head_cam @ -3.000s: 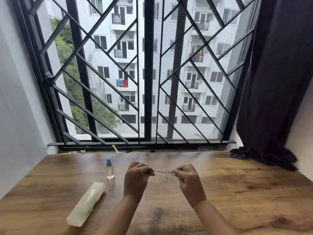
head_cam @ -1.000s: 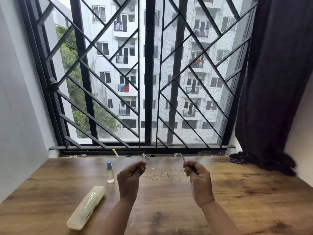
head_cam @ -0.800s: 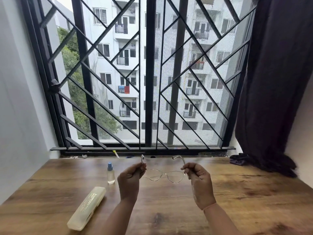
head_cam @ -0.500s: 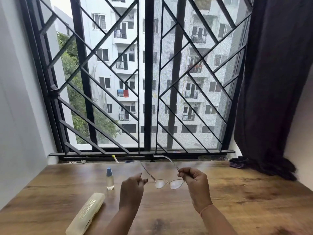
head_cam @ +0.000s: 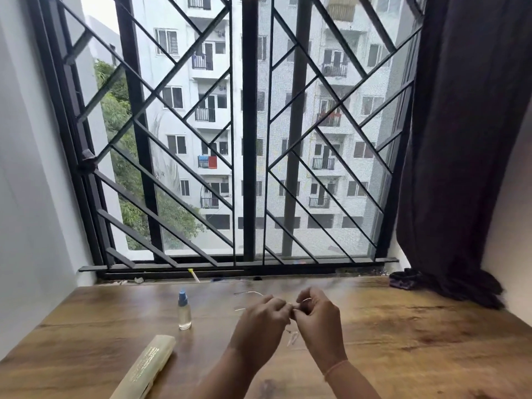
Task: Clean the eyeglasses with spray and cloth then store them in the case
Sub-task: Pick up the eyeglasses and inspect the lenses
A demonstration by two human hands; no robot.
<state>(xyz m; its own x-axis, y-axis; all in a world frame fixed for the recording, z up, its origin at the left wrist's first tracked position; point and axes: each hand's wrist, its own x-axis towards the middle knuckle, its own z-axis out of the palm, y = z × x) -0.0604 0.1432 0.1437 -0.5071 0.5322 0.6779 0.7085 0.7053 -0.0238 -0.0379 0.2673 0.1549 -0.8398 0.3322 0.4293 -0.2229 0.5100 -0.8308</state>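
Thin-framed eyeglasses [head_cam: 250, 293] are held between both hands above the wooden table [head_cam: 403, 335]; only motion-blurred temple arms show to the left, the lenses are mostly hidden. My left hand [head_cam: 260, 323] and my right hand [head_cam: 319, 318] are close together, fingers curled, pinching the frame. A small clear spray bottle [head_cam: 184, 311] with a blue cap stands left of the hands. A pale yellow glasses case [head_cam: 146, 368], closed, lies near the front left edge.
A black barred window [head_cam: 247, 139] runs along the table's back edge. A dark curtain [head_cam: 466, 139] hangs at the right, with a dark bundle of cloth [head_cam: 403, 280] at its foot on the table. White walls close both sides.
The hands have come together at the middle of the glasses. The temple arms, spread wide a second ago, now point left. The view has tilted up slightly.
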